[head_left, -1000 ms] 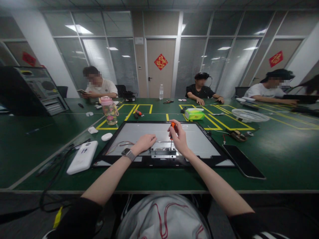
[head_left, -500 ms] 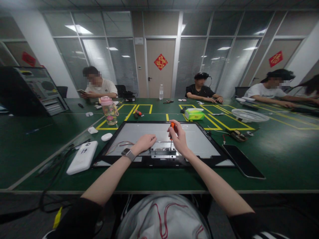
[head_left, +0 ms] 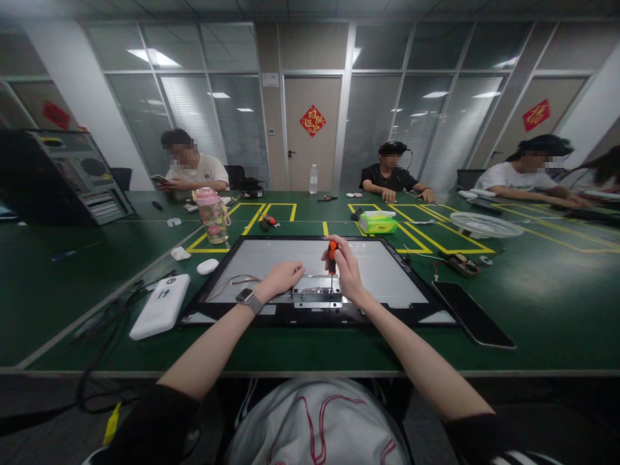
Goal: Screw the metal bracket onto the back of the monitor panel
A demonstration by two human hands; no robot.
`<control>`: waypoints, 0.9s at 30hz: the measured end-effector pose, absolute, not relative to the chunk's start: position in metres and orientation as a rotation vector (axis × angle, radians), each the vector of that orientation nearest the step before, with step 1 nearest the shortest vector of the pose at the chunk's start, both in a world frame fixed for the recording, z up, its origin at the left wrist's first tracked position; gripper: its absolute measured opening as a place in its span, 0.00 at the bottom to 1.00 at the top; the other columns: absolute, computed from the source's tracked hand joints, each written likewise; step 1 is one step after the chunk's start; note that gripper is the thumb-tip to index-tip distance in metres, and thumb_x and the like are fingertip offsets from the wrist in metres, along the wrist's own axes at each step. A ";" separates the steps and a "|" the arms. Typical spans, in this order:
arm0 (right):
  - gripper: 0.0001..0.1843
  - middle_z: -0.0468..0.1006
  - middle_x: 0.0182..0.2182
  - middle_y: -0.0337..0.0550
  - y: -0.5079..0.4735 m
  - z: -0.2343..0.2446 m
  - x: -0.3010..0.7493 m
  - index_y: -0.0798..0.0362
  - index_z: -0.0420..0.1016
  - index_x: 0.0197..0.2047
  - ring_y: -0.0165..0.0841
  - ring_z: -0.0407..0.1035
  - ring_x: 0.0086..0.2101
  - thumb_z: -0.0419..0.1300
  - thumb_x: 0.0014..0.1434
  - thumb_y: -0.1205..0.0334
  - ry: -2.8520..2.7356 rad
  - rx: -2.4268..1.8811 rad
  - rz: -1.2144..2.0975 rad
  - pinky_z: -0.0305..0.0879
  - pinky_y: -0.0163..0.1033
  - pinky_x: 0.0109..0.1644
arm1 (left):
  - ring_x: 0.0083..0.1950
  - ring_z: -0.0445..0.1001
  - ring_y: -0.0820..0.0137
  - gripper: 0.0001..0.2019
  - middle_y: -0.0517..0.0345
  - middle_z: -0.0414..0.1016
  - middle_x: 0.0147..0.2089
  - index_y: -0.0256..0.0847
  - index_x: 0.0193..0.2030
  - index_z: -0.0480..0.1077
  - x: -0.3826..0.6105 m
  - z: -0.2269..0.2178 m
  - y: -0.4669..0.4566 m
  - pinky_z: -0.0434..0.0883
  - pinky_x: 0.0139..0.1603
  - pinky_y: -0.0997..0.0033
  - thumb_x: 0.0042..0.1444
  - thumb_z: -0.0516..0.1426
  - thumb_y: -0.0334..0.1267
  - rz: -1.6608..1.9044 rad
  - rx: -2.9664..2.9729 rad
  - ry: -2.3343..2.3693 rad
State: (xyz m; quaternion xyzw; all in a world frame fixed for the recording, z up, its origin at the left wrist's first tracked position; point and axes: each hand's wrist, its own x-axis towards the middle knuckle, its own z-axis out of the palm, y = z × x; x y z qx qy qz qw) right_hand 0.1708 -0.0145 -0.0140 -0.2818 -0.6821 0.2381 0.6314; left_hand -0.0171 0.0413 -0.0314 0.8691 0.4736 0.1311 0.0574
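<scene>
A display panel (head_left: 387,271) with a grey metal back and black frame lies flat before me. My right hand (head_left: 349,271) is closed around the orange-and-black handle of a screwdriver (head_left: 332,258). The tool stands nearly upright, its shaft reaching down to the right part of a small metal bracket (head_left: 314,294) near the panel's front edge. Whether the tip sits in a screw is too small to tell. My left hand (head_left: 281,278), with a watch on the wrist, rests on the panel left of the bracket, fingers extended and holding nothing visible. Thin wires (head_left: 227,283) lie beside it.
A white power bank (head_left: 162,307) and a white case (head_left: 207,266) lie left of the panel; a phone (head_left: 472,314) lies right. Beyond are a pink-lidded bottle (head_left: 212,216), a green tissue pack (head_left: 378,223) and a white fan grille (head_left: 485,225). Several people sit across the table.
The fingers of my right hand have shifted around the screwdriver, showing more of its handle, which stands slightly further left. My left hand stays put. A person opposite has moved a hand.
</scene>
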 end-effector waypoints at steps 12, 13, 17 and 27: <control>0.14 0.68 0.29 0.36 -0.011 -0.015 0.171 0.49 0.63 0.49 0.25 0.63 0.24 0.46 0.66 0.53 -1.482 -0.634 0.541 0.62 0.31 0.26 | 0.33 0.71 0.67 0.18 0.53 0.75 0.34 0.40 0.34 0.70 -0.018 -0.035 0.043 0.59 0.32 0.71 0.64 0.43 0.45 0.409 2.642 1.428; 0.14 0.68 0.29 0.36 -0.011 -0.015 0.171 0.49 0.63 0.50 0.25 0.63 0.24 0.46 0.66 0.53 -1.485 -0.632 0.542 0.62 0.31 0.26 | 0.33 0.70 0.67 0.18 0.53 0.75 0.34 0.40 0.34 0.70 -0.018 -0.034 0.043 0.59 0.32 0.71 0.64 0.44 0.45 0.410 2.643 1.425; 0.14 0.68 0.28 0.36 -0.011 -0.015 0.171 0.49 0.62 0.50 0.25 0.63 0.24 0.46 0.66 0.53 -1.497 -0.638 0.539 0.62 0.31 0.27 | 0.33 0.70 0.67 0.18 0.53 0.75 0.34 0.40 0.33 0.69 -0.018 -0.034 0.043 0.58 0.32 0.71 0.64 0.43 0.44 0.416 2.645 1.419; 0.14 0.68 0.28 0.36 -0.011 -0.015 0.172 0.50 0.62 0.51 0.25 0.63 0.23 0.47 0.66 0.54 -1.504 -0.639 0.541 0.60 0.31 0.26 | 0.34 0.70 0.67 0.18 0.53 0.76 0.35 0.39 0.34 0.70 -0.017 -0.033 0.041 0.59 0.32 0.72 0.64 0.44 0.44 0.400 2.645 1.438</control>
